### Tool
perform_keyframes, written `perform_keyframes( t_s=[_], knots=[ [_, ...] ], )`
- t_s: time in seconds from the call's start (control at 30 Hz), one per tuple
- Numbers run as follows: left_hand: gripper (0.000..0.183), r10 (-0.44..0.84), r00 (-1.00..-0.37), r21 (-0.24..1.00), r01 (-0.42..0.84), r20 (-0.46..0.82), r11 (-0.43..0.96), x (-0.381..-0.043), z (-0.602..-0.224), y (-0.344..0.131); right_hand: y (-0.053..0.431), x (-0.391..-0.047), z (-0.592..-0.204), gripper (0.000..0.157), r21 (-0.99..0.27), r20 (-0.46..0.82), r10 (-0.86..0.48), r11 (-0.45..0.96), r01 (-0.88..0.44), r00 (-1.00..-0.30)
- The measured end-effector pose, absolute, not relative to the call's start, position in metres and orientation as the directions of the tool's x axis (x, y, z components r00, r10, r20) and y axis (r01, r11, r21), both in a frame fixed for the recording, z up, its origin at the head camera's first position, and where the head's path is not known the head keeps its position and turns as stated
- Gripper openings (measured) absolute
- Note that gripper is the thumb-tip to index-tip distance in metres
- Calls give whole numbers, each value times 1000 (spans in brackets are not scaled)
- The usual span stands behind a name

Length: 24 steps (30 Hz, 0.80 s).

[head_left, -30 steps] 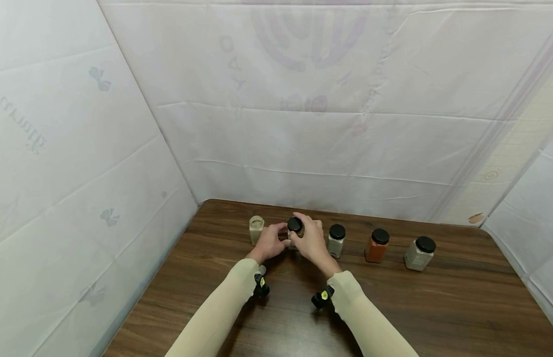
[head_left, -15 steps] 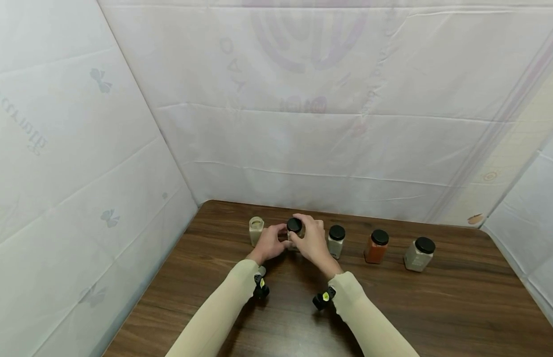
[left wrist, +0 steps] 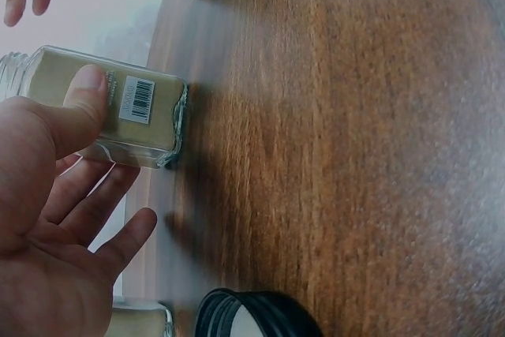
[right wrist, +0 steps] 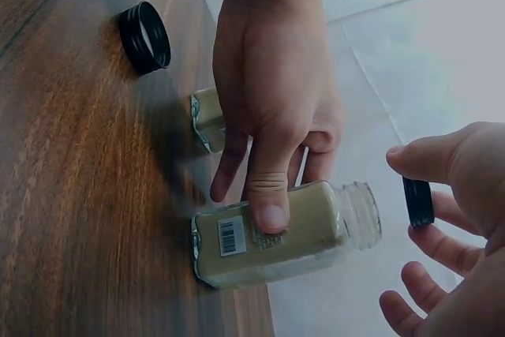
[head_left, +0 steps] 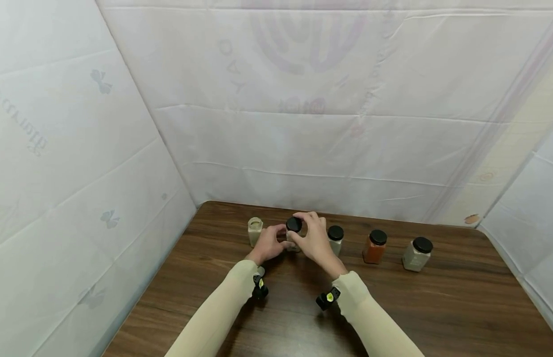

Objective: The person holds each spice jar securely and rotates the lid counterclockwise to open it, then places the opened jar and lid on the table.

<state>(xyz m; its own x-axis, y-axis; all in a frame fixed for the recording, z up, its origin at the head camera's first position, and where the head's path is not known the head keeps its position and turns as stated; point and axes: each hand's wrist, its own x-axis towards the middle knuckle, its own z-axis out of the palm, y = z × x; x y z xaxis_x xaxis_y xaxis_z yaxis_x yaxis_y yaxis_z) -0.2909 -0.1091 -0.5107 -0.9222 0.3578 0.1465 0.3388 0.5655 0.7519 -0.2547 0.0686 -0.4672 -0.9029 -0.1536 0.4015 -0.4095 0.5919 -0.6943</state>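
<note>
The left hand (head_left: 268, 243) was clamped around a glass jar (right wrist: 308, 252) of tan powder, which stood just left of centre in the lower half of the head view. The left wrist view showed that grip at lower left, the thumb laid across the jar's face beside a barcode label (left wrist: 137, 100), other fingers behind the glass, and the little finger held away from it. The jar thus sat between thumb and fingers, its threaded neck bare. Whether its base touched the wooden surface (head_left: 437, 307) could not be told.

The right hand (head_left: 315, 240) pinched a black lid (right wrist: 418, 202) between thumb and fingers, its remaining fingers loosely bent. At right in the right wrist view, this lid was just beside the jar's mouth, with a gap between.

Another black lid (right wrist: 145, 38) lay at upper left of that same view. In the head view, an open jar (head_left: 255, 234) stood left of the left hand; a pale jar (head_left: 335, 245), an orange-red jar (head_left: 373, 252) and a grey jar (head_left: 414, 258), all capped, lined the right.
</note>
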Motion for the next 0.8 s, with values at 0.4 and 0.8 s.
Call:
perform_keyframes(
  t_s=[0.4, 0.8],
  knots=[
    [48, 344, -930, 737, 325, 133, 593, -291, -510, -110, 81, -246, -461, 45, -669, 382, -216, 606, -430, -899],
    [46, 347, -927, 715, 339, 143, 611, -293, -509, -109, 93, -238, -455, 38, -663, 340, -258, 617, -425, -905]
  ],
)
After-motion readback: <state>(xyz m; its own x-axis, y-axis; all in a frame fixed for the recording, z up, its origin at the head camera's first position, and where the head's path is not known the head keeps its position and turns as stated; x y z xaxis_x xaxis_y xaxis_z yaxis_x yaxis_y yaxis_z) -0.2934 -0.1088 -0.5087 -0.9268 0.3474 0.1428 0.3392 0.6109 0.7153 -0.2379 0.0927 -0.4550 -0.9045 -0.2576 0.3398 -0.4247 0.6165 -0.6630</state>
